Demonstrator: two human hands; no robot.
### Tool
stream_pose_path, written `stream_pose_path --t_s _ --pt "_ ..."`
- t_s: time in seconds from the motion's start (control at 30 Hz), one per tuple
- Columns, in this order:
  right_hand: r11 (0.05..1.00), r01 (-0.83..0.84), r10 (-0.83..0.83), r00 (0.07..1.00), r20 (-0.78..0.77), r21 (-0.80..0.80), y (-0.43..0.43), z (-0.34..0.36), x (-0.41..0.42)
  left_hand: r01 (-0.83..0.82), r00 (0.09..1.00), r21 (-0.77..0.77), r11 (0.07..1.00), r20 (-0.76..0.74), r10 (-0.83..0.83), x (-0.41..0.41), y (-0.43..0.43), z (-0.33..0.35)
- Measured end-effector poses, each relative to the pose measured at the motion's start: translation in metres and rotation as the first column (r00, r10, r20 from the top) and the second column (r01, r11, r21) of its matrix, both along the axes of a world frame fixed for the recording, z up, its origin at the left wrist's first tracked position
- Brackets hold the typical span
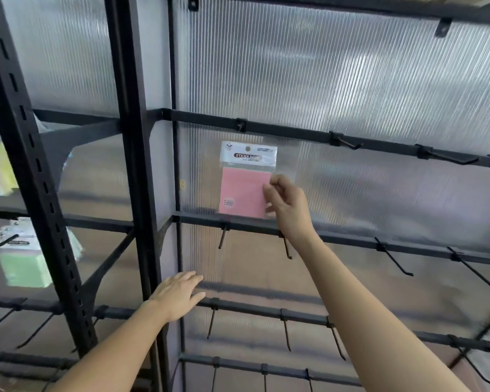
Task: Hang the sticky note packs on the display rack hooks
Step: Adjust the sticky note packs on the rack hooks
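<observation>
Sticky note pack, seemingly between fingers

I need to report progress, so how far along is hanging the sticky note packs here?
Done: a green pack seems to hang at far left, though it is blurred. In hand: the right hand pinches a pink pack just below a hook, not yet on it. Left: the other hooks in this section are bare.

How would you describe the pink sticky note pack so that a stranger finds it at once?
Look at the right bay of the black rack, with the ribbed back panel. Under the leftmost hook of a crossbar, the right hand pinches a pink pack by its right edge. It is the only pink one; the green pack is further left.
</observation>
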State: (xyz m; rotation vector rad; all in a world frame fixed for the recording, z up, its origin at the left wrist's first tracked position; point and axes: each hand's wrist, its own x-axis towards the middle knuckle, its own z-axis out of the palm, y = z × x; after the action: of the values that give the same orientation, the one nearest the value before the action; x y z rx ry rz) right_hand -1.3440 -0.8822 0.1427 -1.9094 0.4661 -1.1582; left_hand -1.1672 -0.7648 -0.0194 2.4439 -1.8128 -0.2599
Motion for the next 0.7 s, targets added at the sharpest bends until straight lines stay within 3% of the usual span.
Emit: stream_pose_path --t_s 0.17,0.7 --pt "0.998 0.009 -0.006 0.998 0.063 -0.062 0.002 0.028 0.017 -0.005 1.000 0.009 1.000 0.012 0.004 0.009 -0.005 0.005" --pt "0.998 0.054 -0.053 0.996 0.075 -0.012 0.000 0.029 0.025 -0.015 1.000 -0.039 0.999 -0.003 0.015 0.016 -0.010 0.006"
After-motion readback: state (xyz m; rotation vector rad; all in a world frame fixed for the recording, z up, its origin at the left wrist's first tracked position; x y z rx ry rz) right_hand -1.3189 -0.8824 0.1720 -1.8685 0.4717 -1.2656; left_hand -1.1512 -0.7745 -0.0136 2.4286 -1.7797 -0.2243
